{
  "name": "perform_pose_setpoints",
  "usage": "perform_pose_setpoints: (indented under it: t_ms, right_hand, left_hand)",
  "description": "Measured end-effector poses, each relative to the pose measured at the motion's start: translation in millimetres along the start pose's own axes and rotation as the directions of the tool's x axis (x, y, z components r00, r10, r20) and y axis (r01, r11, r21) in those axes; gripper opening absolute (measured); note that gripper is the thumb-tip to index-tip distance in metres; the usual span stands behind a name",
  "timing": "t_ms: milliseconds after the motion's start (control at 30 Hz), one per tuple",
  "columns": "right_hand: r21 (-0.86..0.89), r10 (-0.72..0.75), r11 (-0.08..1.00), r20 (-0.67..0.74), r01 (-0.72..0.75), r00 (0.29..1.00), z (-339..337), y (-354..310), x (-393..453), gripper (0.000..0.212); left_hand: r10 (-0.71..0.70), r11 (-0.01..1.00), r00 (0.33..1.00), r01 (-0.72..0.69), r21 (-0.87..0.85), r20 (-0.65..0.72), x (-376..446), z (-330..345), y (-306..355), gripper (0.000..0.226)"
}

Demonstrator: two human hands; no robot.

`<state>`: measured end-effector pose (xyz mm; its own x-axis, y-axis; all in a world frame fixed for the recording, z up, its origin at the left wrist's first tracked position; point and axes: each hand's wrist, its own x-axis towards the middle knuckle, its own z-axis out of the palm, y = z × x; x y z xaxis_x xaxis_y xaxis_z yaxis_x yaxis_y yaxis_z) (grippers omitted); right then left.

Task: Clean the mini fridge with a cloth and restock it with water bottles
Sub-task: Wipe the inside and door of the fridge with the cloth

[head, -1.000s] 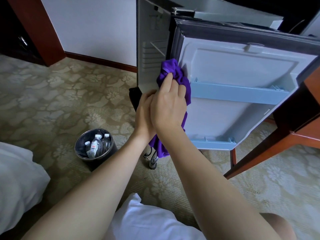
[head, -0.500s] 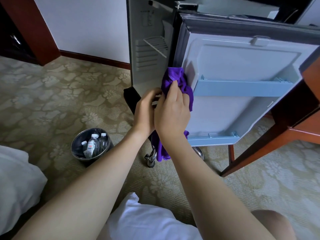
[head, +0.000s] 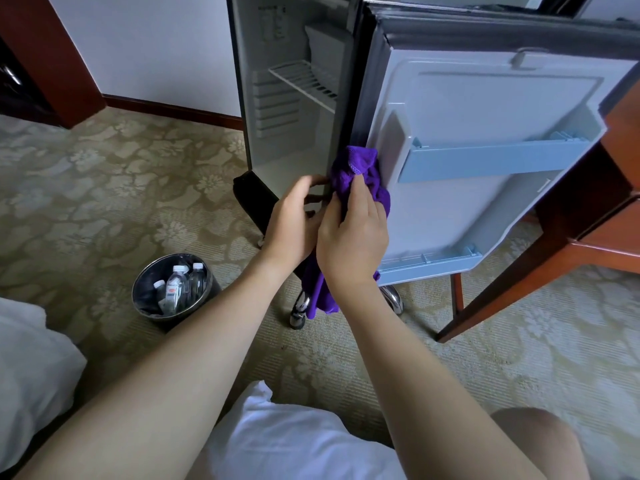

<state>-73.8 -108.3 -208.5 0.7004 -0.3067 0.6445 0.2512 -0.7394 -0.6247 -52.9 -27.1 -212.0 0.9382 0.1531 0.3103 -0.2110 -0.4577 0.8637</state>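
The mini fridge (head: 277, 109) stands open, its white interior holding a wire shelf (head: 304, 81). Its door (head: 485, 109) swings out to the right, with two pale blue door racks. My right hand (head: 351, 237) grips a purple cloth (head: 360, 174) against the door's hinge-side edge; the cloth's tail hangs below my wrist. My left hand (head: 294, 223) sits just left of it, fingers curled at the fridge's front edge by the cloth; what they touch is hidden. Several water bottles (head: 180, 285) stand in a round metal bin (head: 145, 289) on the carpet at the lower left.
A wooden desk (head: 588, 237) with slanted legs stands right of the door. Chrome chair casters (head: 391, 299) show under the door. White bedding (head: 27, 358) lies at the left, and a white fabric (head: 294, 441) at the bottom centre. Patterned carpet covers the floor.
The cloth and both hands have slid down the door's hinge-side edge. The view has shifted, showing more of the fridge interior and its wire shelf.
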Motion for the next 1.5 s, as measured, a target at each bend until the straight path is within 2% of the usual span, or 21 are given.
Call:
perform_pose_setpoints:
  t_ms: [100,267,400,567,667,767,867,1000,1100,1200,1500]
  right_hand:
    - [0.044,0.069,0.996,0.049,-0.071,0.996,-5,10,-4,0.035]
    - [0.091,0.171,0.979,0.093,-0.18,0.981,-13,24,-8,0.036]
    - [0.185,0.228,0.95,0.144,-0.253,0.963,-21,36,-10,0.024]
    - [0.325,0.338,0.851,0.263,-0.413,0.904,-18,61,-20,0.029]
    - [0.35,0.355,0.818,0.316,-0.456,0.88,-17,72,-28,0.032]
    - [0.374,0.379,0.782,0.353,-0.5,0.856,-12,82,-39,0.033]
    - [0.339,0.363,0.797,0.393,-0.5,0.845,-4,93,-50,0.029]
    - [0.312,0.397,0.777,0.433,-0.547,0.809,6,105,-63,0.036]
    - [0.344,0.387,0.758,0.448,-0.555,0.806,8,109,-72,0.021]
    - [0.344,0.407,0.746,0.443,-0.571,0.799,11,113,-80,0.021]
    - [0.261,0.465,0.707,0.53,-0.658,0.709,30,147,-113,0.019]
  left_hand:
    - [0.011,0.998,0.998,-0.014,0.057,0.059,4,0,-6,0.032]
    - [-0.002,0.999,0.995,0.005,-0.033,0.097,2,10,0,0.035]
    - [0.009,0.996,0.994,0.0,-0.089,0.106,0,17,-2,0.035]
    - [-0.049,0.941,0.997,0.065,-0.332,0.057,7,34,9,0.036]
    - [-0.047,0.927,0.998,0.055,-0.371,0.032,8,41,16,0.033]
    - [-0.049,0.912,0.998,0.063,-0.406,0.044,1,48,9,0.043]
    - [-0.047,0.923,0.995,0.077,-0.377,0.087,-11,57,-9,0.055]
    - [-0.136,0.929,0.985,0.164,-0.333,0.104,-23,65,-33,0.06]
    - [-0.192,0.933,0.974,0.218,-0.286,0.116,-31,70,-49,0.066]
    - [-0.226,0.93,0.967,0.249,-0.27,0.113,-38,74,-63,0.068]
    - [-0.278,0.922,0.952,0.302,-0.243,0.127,-57,87,-85,0.065]
